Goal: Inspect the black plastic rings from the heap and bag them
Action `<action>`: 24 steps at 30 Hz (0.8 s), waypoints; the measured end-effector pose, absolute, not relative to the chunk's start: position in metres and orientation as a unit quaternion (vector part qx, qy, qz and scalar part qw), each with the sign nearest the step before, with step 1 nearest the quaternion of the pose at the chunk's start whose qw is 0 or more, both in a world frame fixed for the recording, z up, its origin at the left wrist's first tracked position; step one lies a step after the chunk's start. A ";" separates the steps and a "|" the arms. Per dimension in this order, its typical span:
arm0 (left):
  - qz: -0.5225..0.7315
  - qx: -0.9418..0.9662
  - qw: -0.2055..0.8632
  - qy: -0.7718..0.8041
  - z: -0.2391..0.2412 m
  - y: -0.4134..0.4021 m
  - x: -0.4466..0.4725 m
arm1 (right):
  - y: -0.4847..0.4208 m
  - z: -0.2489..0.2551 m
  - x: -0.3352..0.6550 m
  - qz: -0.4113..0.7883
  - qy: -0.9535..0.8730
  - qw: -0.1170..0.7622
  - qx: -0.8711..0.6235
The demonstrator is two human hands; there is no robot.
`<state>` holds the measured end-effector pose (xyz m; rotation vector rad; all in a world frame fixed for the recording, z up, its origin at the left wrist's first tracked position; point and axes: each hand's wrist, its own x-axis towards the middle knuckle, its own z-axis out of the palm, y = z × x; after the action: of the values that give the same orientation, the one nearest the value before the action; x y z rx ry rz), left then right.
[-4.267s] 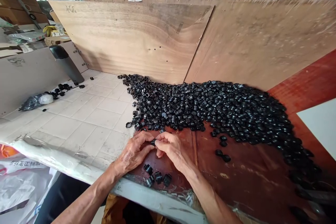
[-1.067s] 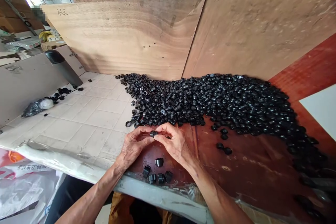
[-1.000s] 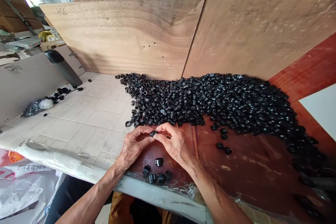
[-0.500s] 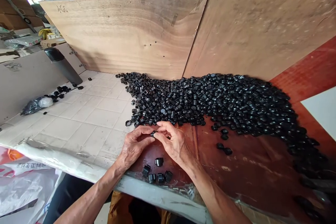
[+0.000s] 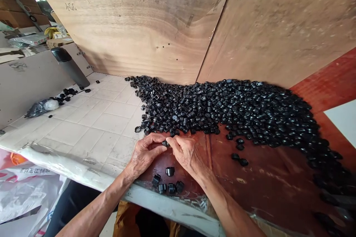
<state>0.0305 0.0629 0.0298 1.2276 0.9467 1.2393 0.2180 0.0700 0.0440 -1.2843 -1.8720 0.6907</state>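
Note:
Between the fingertips of both hands sits a small black plastic cap (image 5: pixel 165 143), partly covered by the fingers. My left hand (image 5: pixel 147 152) pinches it from the left with thumb and index finger. From the other side my right hand (image 5: pixel 185 152) closes on it, its fingers curled more tightly than the left's. Several similar black caps (image 5: pixel 170 171) lie in a loose group on the brown sheet, just below the hands. Just beyond the fingertips begins a large heap of black plastic parts (image 5: pixel 205 107), rings and caps mixed.
A dark grey bottle (image 5: pixel 71 68) leans at the table's left side, near a plastic bag (image 5: pixel 39 109) and scattered black pieces. Tall plywood boards (image 5: pixel 133 37) wall off the back. A few loose parts (image 5: pixel 239 159) lie on the brown sheet (image 5: pixel 258 185) to the right.
My right hand's fingers have curled inward and closed over the cap, where they were more extended before. The left hand keeps its pinch. The whole view has shifted slightly.

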 end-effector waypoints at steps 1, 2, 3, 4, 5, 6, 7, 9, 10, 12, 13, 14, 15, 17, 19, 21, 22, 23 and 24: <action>0.524 0.518 0.548 0.396 0.030 0.063 0.031 | 0.070 0.044 0.218 0.259 -0.731 0.376 -0.508; 0.525 0.517 0.551 0.392 0.030 0.063 0.031 | 0.069 0.044 0.217 0.259 -0.727 0.381 -0.510; 0.526 0.515 0.554 0.389 0.030 0.063 0.031 | 0.069 0.046 0.217 0.270 -0.720 0.389 -0.508; 0.527 0.513 0.554 0.390 0.030 0.063 0.031 | 0.068 0.047 0.217 0.286 -0.713 0.399 -0.500; 0.531 0.509 0.553 0.392 0.030 0.063 0.031 | 0.067 0.049 0.216 0.302 -0.708 0.410 -0.489; 0.535 0.504 0.551 0.396 0.029 0.063 0.032 | 0.066 0.051 0.216 0.316 -0.707 0.418 -0.476; 0.536 0.500 0.551 0.399 0.029 0.063 0.032 | 0.066 0.053 0.216 0.322 -0.708 0.418 -0.468; 0.536 0.495 0.555 0.400 0.027 0.063 0.031 | 0.065 0.056 0.217 0.315 -0.717 0.400 -0.476; 0.534 0.495 0.559 0.396 0.027 0.063 0.031 | 0.065 0.056 0.217 0.307 -0.718 0.388 -0.489; 0.532 0.499 0.564 0.388 0.025 0.064 0.030 | 0.065 0.057 0.217 0.298 -0.709 0.385 -0.511; 0.533 0.499 0.564 0.386 0.025 0.064 0.030 | 0.066 0.057 0.217 0.303 -0.701 0.394 -0.512; 0.535 0.498 0.564 0.385 0.025 0.064 0.030 | 0.066 0.058 0.217 0.316 -0.693 0.401 -0.510; 0.537 0.496 0.563 0.386 0.024 0.064 0.030 | 0.066 0.058 0.217 0.333 -0.687 0.403 -0.505; 0.540 0.493 0.559 0.391 0.025 0.064 0.030 | 0.066 0.059 0.217 0.358 -0.682 0.395 -0.500; 0.542 0.491 0.555 0.396 0.026 0.064 0.031 | 0.066 0.059 0.217 0.364 -0.678 0.403 -0.496; 0.543 0.490 0.551 0.402 0.027 0.064 0.031 | 0.066 0.059 0.217 0.366 -0.674 0.421 -0.483; 0.541 0.490 0.549 0.406 0.028 0.064 0.031 | 0.067 0.059 0.216 0.371 -0.675 0.421 -0.478; 0.539 0.489 0.550 0.410 0.028 0.063 0.032 | 0.067 0.058 0.216 0.378 -0.677 0.413 -0.477; 0.538 0.486 0.551 0.413 0.028 0.063 0.032 | 0.067 0.057 0.216 0.383 -0.678 0.405 -0.480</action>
<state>0.0316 0.0633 0.0283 1.1504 0.9769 1.2716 0.2160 0.0671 0.0574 -1.2111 -1.7110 0.9673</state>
